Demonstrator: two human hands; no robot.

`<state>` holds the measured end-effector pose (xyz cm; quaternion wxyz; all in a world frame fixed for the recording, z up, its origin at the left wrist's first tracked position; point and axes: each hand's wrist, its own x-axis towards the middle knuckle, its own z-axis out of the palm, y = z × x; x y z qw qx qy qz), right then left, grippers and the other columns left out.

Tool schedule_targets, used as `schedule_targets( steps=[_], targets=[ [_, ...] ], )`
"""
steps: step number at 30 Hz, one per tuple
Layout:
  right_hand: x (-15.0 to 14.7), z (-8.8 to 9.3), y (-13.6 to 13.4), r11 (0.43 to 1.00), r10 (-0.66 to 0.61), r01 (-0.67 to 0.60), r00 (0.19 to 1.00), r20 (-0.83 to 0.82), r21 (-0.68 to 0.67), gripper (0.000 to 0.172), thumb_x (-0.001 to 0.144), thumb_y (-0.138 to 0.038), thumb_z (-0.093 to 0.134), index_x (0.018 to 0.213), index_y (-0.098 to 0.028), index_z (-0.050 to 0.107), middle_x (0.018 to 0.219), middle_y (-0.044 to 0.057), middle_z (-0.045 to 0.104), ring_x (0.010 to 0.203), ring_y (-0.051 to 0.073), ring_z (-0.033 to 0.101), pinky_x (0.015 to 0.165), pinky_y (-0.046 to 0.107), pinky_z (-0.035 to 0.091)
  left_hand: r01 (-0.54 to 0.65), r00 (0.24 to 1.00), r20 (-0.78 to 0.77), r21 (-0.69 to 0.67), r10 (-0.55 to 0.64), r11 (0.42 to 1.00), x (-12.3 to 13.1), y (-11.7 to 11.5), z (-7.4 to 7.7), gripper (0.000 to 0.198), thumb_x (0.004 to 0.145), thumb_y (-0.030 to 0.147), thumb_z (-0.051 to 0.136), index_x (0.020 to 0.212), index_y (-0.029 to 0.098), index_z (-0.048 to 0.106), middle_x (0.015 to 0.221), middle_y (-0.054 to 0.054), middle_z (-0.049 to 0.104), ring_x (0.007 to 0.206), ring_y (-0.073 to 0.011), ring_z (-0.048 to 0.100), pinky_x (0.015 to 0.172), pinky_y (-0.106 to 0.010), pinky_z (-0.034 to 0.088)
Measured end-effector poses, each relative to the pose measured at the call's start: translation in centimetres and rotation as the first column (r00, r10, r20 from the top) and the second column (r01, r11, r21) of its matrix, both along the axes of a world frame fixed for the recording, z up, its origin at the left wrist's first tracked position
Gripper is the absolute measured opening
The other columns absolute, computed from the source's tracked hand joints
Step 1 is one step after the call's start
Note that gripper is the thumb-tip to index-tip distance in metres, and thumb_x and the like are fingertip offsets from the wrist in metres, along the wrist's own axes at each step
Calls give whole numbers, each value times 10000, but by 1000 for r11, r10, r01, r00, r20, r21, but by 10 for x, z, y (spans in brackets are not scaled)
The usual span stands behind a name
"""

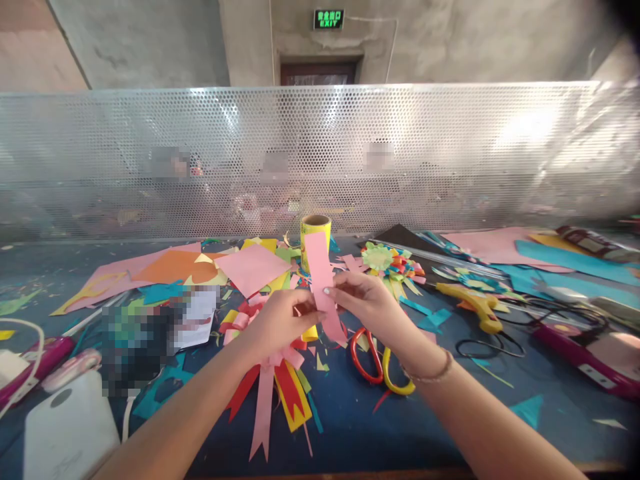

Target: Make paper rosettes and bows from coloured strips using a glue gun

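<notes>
Both my hands hold a long pink paper strip (320, 273) above the blue table (410, 427). My left hand (280, 320) pinches its lower part from the left. My right hand (363, 300) pinches its middle from the right, fingers curled. Under my hands lies a paper rosette with pink, red and yellow ribbon tails (273, 393). Red and yellow scissors (377, 367) lie just below my right wrist.
A yellow cardboard tube (316, 233) stands behind the strip. Coloured paper sheets (175, 267) and scraps cover the table. A green paper flower (390, 261), a yellow glue gun (475, 303), black scissors (493, 347) and a white device (70, 433) lie around. A perforated metal screen (450, 147) closes off the back.
</notes>
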<state>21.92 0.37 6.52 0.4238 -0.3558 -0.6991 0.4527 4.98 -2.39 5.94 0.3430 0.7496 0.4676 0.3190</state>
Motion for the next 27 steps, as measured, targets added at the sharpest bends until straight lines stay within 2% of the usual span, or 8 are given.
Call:
schedule_targets(
  steps=[4, 8, 11, 14, 17, 19, 23, 27],
  targets=[
    [-3, -7, 1, 999, -31, 30, 999, 29, 41, 224, 751, -408, 584, 826, -202, 538, 791, 21, 590, 683, 131, 576, 568, 272, 516, -118, 992, -39, 45, 120, 992, -11, -4, 4, 178, 806, 297, 554, 691, 167, 591, 688, 2, 633, 650, -133, 563, 605, -245, 424],
    [2, -25, -26, 960, -194, 117, 934, 302, 255, 179, 800, -367, 539, 878, -211, 499, 882, 55, 583, 784, 165, 591, 597, 285, 526, -305, 934, -159, 117, 321, 945, -47, -26, 5, 224, 871, 328, 428, 733, 191, 540, 658, 14, 573, 633, -149, 536, 593, -259, 419],
    [0, -55, -65, 919, -274, 52, 796, 540, 390, 283, 775, -379, 592, 986, -193, 563, 971, 107, 616, 885, 230, 611, 708, 356, 542, -374, 917, -153, -4, 369, 927, -77, -55, -17, 284, 885, 407, 389, 885, 220, 603, 855, -26, 658, 845, -204, 608, 724, -290, 484],
    [-10, -90, -97, 878, -335, -34, 667, 666, 477, 542, 693, -476, 673, 1112, -142, 592, 1117, 195, 614, 1033, 344, 584, 798, 445, 531, -489, 872, -104, -131, 478, 863, -92, -80, -47, 379, 838, 454, 454, 1109, 243, 612, 1187, -57, 631, 1162, -258, 540, 967, -342, 442],
    [-23, -115, -109, 860, -367, -76, 595, 715, 505, 732, 616, -552, 726, 1168, -93, 581, 1177, 235, 594, 1092, 411, 546, 849, 506, 503, -368, 929, -135, -224, 345, 902, -88, -96, -68, 435, 840, 443, 451, 1199, 244, 594, 1307, -47, 577, 1253, -269, 477, 1068, -389, 365],
    [-28, -122, -110, 849, -396, -59, 585, 708, 525, 707, 617, -511, 749, 1163, -94, 579, 1177, 225, 598, 1094, 405, 549, 858, 503, 503, -287, 952, -171, -219, 253, 933, -81, -101, -74, 430, 869, 399, 425, 1243, 245, 572, 1349, -44, 544, 1284, -264, 449, 1082, -397, 351],
    [-30, -116, -105, 842, -389, -38, 648, 655, 538, 517, 667, -293, 726, 1125, -107, 575, 1134, 188, 616, 1058, 354, 574, 883, 493, 505, -122, 954, -277, -14, 113, 992, -70, -107, -79, 418, 892, 239, 381, 1274, 244, 550, 1366, -48, 526, 1292, -249, 446, 1097, -391, 344],
    [-27, -104, -99, 904, -279, -31, 712, 644, 426, 390, 680, -83, 578, 1063, -154, 589, 1053, 123, 632, 1006, 284, 594, 899, 461, 509, 28, 920, -388, 181, 45, 983, -68, -107, -84, 471, 872, 144, 367, 1310, 249, 507, 1314, -51, 574, 1223, -219, 525, 1106, -386, 344]
  ],
)
